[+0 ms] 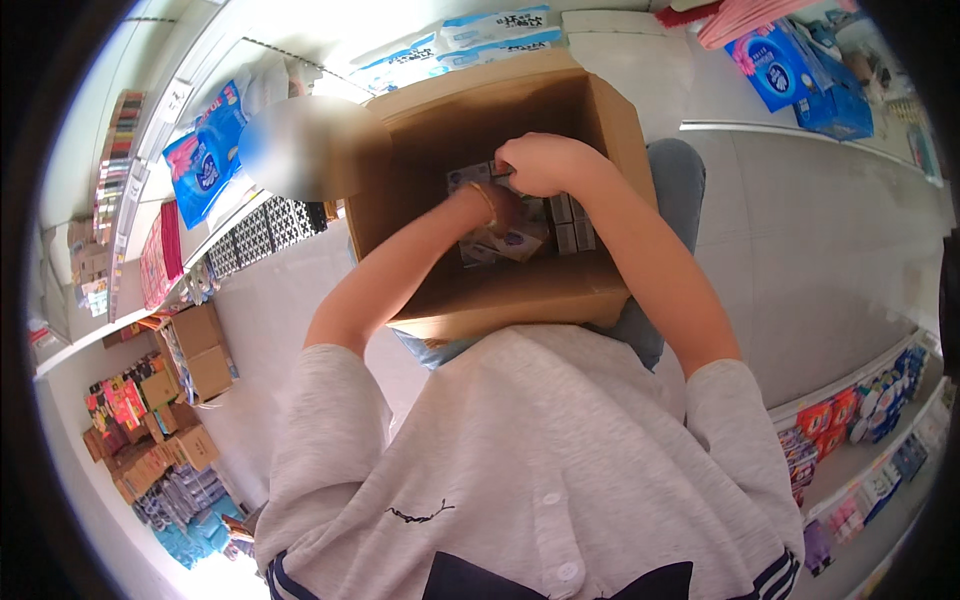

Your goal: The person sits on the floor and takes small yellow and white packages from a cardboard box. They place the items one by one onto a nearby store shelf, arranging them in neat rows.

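Between my knees stands an open cardboard box (pixel 480 319), with both my hands reaching into it. Small printed cartons (pixel 574 225) stand in rows on its floor. My left hand (pixel 507 211), with a thin band at the wrist, is low in the shadow among them. A pale carton (pixel 519 244) lies tilted just below its fingers; the shade hides whether they grip it. Higher up, my right hand (pixel 551 161) has its fingers curled down over the cartons near the middle. Its fingertips are partly hidden, so I cannot see if anything is held.
Shelves hold blue packs (pixel 206 154) at the left and a blue pack (pixel 780 67) at the upper right. White packs (pixel 495 37) lie beyond the box. Stacked brown cartons (pixel 199 352) stand lower left. Another shelf (pixel 847 450) with colourful goods is lower right.
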{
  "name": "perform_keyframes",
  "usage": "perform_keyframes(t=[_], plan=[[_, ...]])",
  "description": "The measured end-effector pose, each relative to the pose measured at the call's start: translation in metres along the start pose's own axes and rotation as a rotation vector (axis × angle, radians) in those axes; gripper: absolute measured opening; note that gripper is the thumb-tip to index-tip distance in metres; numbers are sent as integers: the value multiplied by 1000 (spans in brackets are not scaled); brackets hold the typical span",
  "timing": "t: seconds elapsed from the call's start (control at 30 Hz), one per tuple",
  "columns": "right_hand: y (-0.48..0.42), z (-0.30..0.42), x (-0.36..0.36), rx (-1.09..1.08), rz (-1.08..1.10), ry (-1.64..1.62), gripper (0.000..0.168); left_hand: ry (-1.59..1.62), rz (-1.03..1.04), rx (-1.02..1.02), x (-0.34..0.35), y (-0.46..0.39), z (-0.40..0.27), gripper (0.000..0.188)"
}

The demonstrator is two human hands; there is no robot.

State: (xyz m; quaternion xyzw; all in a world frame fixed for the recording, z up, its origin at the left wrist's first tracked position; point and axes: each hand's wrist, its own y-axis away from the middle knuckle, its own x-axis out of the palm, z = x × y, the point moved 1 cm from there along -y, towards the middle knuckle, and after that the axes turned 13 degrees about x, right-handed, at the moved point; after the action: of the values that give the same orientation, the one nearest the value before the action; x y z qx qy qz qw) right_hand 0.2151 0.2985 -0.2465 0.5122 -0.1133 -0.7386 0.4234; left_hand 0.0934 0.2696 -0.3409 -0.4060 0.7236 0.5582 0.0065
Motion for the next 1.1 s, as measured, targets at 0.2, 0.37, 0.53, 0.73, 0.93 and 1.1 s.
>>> perform_keyframes(t=[0.2, 0.37, 0.53, 0.73, 0.93, 1.1], plan=[[8, 3, -6, -182, -283, -238, 28, 552, -791, -153, -23, 143, -15, 37], [28, 26, -24, -568, -642, -449, 34, 982, -1794, 106, 17, 165, -24, 30], [51, 61, -36, -590, -785, -21, 76, 914, -2068, -36, 21, 182, -28, 29], [69, 93, -101, -662, -924, 302, 73, 727, -2381, -87, 25, 181, -26, 32], [97, 158, -224, -792, -1241, 66, 58, 634, -2194, -289, 17, 189, -33, 20], [53, 181, -324, -710, -1073, -2, 50, 617, -2181, -266, 17, 178, -24, 13]])
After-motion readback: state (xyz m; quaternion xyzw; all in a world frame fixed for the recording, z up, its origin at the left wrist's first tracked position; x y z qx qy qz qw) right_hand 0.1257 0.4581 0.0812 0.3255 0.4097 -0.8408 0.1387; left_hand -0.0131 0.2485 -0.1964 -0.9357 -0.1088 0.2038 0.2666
